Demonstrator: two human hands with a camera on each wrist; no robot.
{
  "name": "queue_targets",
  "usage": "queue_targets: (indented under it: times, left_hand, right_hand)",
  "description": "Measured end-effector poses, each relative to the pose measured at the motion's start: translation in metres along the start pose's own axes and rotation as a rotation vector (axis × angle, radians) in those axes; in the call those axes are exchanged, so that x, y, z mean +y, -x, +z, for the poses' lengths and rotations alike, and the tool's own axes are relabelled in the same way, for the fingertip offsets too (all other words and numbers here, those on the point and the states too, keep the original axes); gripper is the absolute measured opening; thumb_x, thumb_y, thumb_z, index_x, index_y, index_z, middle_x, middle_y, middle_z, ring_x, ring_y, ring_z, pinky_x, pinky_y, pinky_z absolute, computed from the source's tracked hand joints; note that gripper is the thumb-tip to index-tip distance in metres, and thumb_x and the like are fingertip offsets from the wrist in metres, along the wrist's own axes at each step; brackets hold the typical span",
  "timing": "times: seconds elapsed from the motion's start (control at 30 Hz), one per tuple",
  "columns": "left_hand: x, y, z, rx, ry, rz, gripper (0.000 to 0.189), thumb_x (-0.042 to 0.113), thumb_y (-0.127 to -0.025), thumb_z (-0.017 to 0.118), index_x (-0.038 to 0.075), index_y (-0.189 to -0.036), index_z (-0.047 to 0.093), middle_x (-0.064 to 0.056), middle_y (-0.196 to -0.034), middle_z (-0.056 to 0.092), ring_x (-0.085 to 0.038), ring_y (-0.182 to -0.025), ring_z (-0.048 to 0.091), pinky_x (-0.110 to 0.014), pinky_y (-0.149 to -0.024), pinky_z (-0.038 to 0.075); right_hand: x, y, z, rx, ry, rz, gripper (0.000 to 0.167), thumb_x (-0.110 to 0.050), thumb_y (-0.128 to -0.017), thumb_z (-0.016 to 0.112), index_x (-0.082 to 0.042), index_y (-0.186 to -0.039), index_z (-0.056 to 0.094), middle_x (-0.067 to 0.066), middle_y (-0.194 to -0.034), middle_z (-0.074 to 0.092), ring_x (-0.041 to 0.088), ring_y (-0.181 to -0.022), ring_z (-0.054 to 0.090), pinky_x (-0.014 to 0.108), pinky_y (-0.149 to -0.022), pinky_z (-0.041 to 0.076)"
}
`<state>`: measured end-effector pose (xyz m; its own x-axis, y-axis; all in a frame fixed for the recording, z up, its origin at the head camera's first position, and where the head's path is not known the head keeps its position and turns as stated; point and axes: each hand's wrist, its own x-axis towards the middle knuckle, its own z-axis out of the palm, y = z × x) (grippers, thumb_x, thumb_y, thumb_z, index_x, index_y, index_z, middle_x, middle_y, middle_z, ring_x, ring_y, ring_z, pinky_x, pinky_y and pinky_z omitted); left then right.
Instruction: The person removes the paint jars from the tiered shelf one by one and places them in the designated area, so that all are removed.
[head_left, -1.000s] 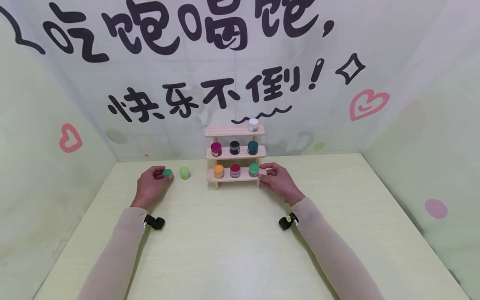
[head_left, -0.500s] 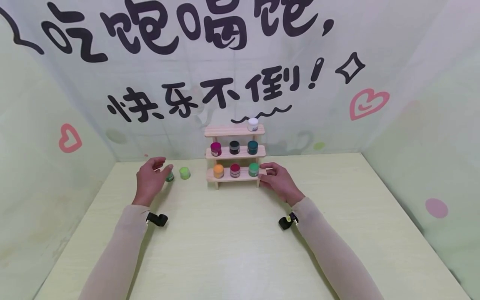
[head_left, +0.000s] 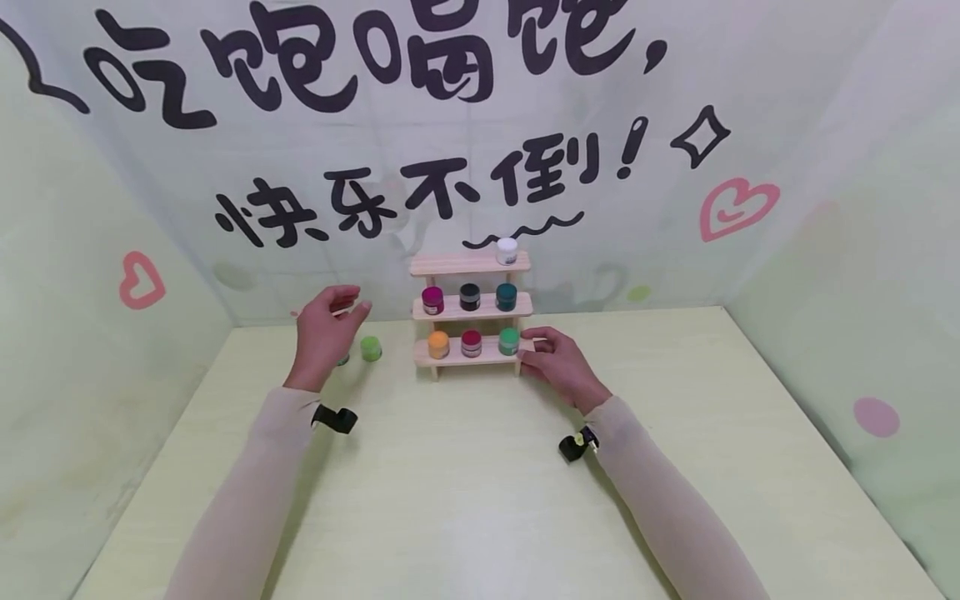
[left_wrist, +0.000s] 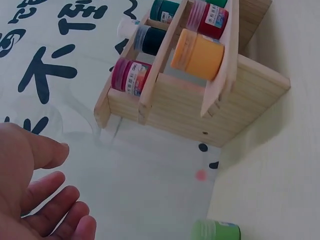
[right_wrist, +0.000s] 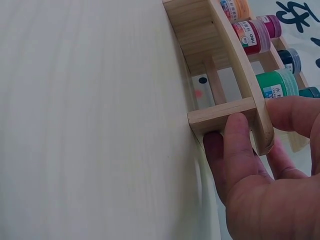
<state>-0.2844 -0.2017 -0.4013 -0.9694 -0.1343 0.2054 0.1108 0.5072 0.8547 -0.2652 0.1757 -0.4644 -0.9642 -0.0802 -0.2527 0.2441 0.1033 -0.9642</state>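
Observation:
My left hand [head_left: 326, 337] is raised with nothing in it, its thumb and fingers apart. Below it a green jar [head_left: 342, 361] stands on the table, mostly hidden by the hand. A light green paint jar [head_left: 371, 348] is just to its right. My right hand [head_left: 557, 365] grips the right end of a three-tier wooden display shelf [head_left: 450, 264]; in the right wrist view its fingers [right_wrist: 237, 145] curl round the bottom tier and leg. On that tier sit an orange jar [head_left: 438, 344], a red jar [head_left: 471, 342] and a green jar [head_left: 509, 341].
The middle tier carries a magenta jar [head_left: 432, 300], a black jar [head_left: 469, 297] and a teal jar [head_left: 506, 297]. A white jar [head_left: 507, 251] stands at the top tier's right end. Behind the pale table [head_left: 450, 483] hangs a printed cloth backdrop [head_left: 630, 250].
My left hand has let go of the green jar on the table, then risen and moved right and away from it. The right hand has stayed at the shelf's end.

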Motion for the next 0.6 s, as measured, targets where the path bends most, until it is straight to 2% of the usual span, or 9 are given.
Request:
queue_targets:
  times: [0.27, 0.6]
  left_hand:
    - [0.034, -0.01, 0.02, 0.001, 0.059, 0.034, 0.045, 0.031, -0.102, 0.071, 0.006, -0.139, 0.064, -0.015, -0.14, 0.066, -0.029, -0.129, 0.062, -0.044, -0.112, 0.054]
    - [0.065, -0.021, 0.049, -0.004, 0.089, 0.082, 0.039, 0.029, -0.101, 0.073, 0.009, -0.134, 0.067, -0.009, -0.134, 0.069, -0.025, -0.123, 0.063, -0.04, -0.108, 0.057]
  right_hand:
    - [0.0, 0.001, -0.001, -0.005, -0.003, -0.011, 0.043, -0.011, -0.101, 0.072, -0.012, -0.141, 0.059, 0.014, -0.124, 0.06, 0.024, -0.109, 0.065, 0.036, -0.1, 0.062]
    - [0.001, 0.0, 0.0, -0.01, -0.008, -0.011, 0.044, -0.011, -0.101, 0.073, -0.011, -0.142, 0.058, 0.01, -0.115, 0.056, 0.022, -0.105, 0.062, 0.035, -0.1, 0.061]
